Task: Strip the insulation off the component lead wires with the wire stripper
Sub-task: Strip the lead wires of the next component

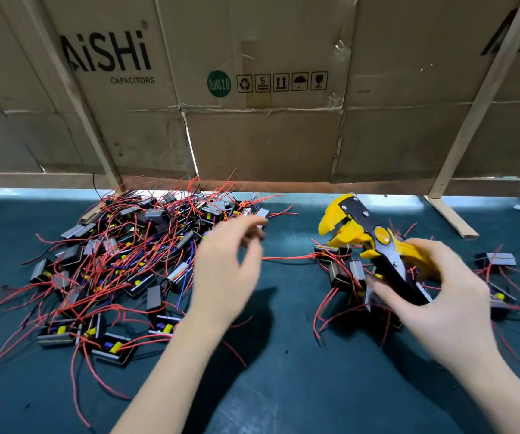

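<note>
Between the right hand's [433, 296] fingers [387, 296] sits the yellow wire stripper [374, 242] — gripped by its handles, head up; left hand [227, 267] hovers empty, fingers [252, 223] loosely spread, just beside the component pile [121, 264] on the desk [283, 386]

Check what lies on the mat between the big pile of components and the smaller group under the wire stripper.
In the head view, one red lead wire crosses that stretch of green mat; the left hand hovers over its left part. Otherwise bare.
</note>
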### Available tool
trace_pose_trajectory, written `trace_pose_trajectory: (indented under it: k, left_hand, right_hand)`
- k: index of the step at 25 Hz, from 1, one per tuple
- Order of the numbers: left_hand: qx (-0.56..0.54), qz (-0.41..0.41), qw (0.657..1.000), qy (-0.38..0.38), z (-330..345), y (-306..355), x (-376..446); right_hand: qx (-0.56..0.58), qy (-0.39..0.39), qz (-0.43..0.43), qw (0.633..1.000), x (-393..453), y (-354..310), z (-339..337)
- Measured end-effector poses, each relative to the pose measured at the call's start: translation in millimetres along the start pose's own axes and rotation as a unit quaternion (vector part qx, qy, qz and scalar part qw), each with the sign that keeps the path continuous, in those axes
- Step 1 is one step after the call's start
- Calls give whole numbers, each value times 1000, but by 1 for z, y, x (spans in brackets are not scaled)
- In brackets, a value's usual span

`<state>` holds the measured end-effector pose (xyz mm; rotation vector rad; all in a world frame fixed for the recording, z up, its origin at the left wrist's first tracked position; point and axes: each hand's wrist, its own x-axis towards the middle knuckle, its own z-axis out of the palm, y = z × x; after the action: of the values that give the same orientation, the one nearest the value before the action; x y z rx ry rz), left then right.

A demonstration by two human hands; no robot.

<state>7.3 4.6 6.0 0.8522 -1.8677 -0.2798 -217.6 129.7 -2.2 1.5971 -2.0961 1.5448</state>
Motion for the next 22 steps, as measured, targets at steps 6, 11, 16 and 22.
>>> trace_pose_trajectory:
  k: [6, 11, 16, 22]
  left_hand:
    - [227, -201, 953, 21, -31, -61, 13]
    - [250, -231, 939, -56, -22, -84, 15]
    - [235, -256, 938, -17, -24, -91, 11]
    - [243, -259, 933, -51, -19, -95, 8]
  right_hand:
    - [383, -374, 28, 844, -23, -27, 12]
    - [404, -319, 173, 840, -3, -16, 41]
    - [350, -259, 210, 876, 17, 12, 45]
    - [158, -137, 117, 971, 29, 35, 39]
